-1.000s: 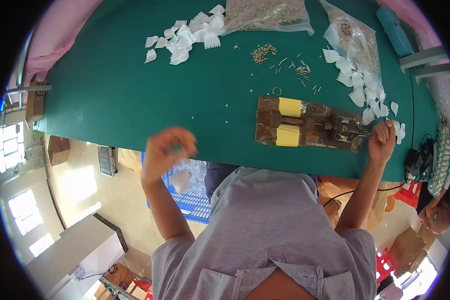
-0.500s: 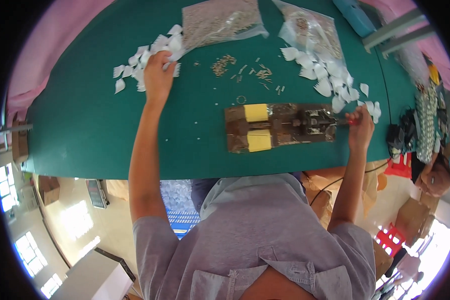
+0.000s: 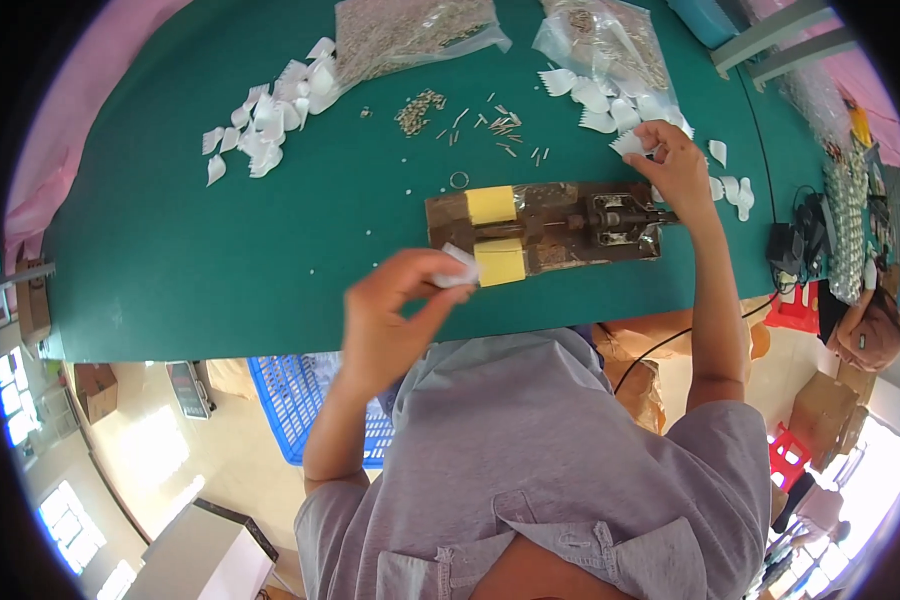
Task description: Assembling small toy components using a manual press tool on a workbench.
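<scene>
My left hand (image 3: 385, 315) is closed in a pinch on a small white plastic piece (image 3: 456, 266), held by the near left corner of a brown taped board (image 3: 560, 240). That board carries two yellow pads (image 3: 492, 205) and a metal toggle clamp (image 3: 620, 219). Beyond the board's right end, my right hand (image 3: 678, 172) reaches into the right heap of white toothed plastic pieces (image 3: 591, 96). Its thumb and fingers close around one white toothed piece (image 3: 630, 146), partly covered by the fingers. The clamp's handle end lies partly behind my right wrist.
Another heap of white toothed pieces (image 3: 268, 118) lies at far left. Two clear bags of small metal parts (image 3: 415, 38) rest at the back. Loose metal pins (image 3: 505, 125) and a small pile of fittings (image 3: 417, 112) lie between. A blue basket (image 3: 280, 405) stands below the table edge.
My left hand has come from the left heap toward the board with a white piece. My right hand has left the clamp's red handle and moved up to the right heap.
</scene>
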`<state>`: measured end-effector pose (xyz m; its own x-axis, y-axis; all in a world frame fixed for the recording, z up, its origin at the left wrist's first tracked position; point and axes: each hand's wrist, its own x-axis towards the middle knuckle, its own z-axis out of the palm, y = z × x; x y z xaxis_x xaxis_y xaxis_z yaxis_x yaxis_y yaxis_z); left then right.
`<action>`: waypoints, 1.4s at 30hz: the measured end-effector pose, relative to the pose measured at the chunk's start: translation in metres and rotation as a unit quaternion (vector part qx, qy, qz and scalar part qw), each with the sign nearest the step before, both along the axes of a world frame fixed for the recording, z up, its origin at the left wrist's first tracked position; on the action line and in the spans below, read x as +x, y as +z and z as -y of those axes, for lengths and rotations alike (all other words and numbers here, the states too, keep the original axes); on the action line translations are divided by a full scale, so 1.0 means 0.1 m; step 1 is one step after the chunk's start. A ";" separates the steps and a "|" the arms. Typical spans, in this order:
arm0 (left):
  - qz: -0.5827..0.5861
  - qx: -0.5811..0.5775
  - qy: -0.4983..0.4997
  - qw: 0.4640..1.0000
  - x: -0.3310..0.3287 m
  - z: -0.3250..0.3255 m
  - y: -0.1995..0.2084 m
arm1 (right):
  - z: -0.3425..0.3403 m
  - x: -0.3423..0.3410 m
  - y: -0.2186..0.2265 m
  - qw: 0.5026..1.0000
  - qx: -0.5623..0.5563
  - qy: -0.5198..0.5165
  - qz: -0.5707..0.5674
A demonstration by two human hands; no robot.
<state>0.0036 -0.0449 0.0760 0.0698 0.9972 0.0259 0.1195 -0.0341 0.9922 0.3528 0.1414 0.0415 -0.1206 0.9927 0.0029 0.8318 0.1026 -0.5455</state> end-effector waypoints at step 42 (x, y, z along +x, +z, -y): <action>-0.205 0.167 0.116 0.957 0.34 -0.29 -0.78 | 0.57 -1.27 0.17 0.915 -0.139 0.288 -0.246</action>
<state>0.0381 -0.0163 -0.0017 -0.0801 0.9281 0.3635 0.5397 -0.2662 0.7986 0.2260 0.0840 0.0588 -0.6762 0.7353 -0.0454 0.3307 0.2480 -0.9106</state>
